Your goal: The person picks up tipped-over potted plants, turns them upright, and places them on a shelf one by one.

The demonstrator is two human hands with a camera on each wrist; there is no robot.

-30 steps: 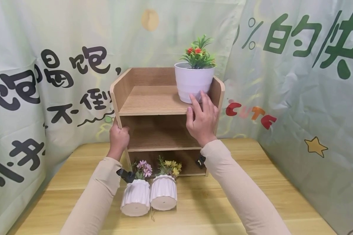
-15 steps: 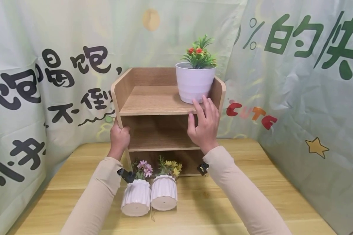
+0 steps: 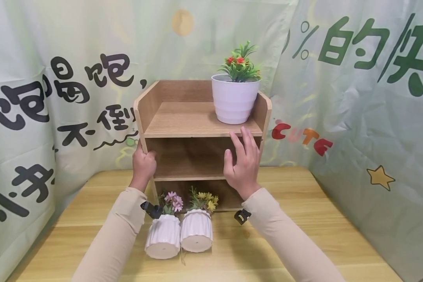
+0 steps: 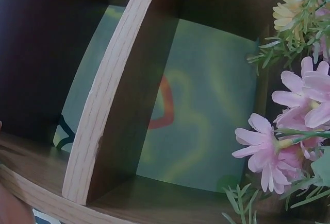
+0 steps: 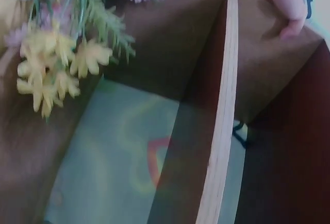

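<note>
A small wooden shelf (image 3: 183,119) stands on the table, and my left hand (image 3: 143,164) grips its left side panel at the middle tier. In the right wrist view the thumb of that left hand (image 5: 286,2) lies over the panel's edge. On the right of the top tier a white plastic pot (image 3: 235,102) stands upright, holding a green plant with red flowers (image 3: 240,64). Just below the pot, my right hand (image 3: 244,164) has its fingers spread in front of the shelf, apart from the pot, holding nothing.
Two ribbed white pots lie tipped before the shelf: one with pink flowers (image 3: 163,239), the other with yellow flowers (image 3: 196,233). They rest on the wooden table (image 3: 296,235). Printed cloth (image 3: 366,117) hangs behind and at the sides.
My right hand has drawn down and away from the white pot, where its fingertips were at the base. The left hand has kept its grip on the shelf.
</note>
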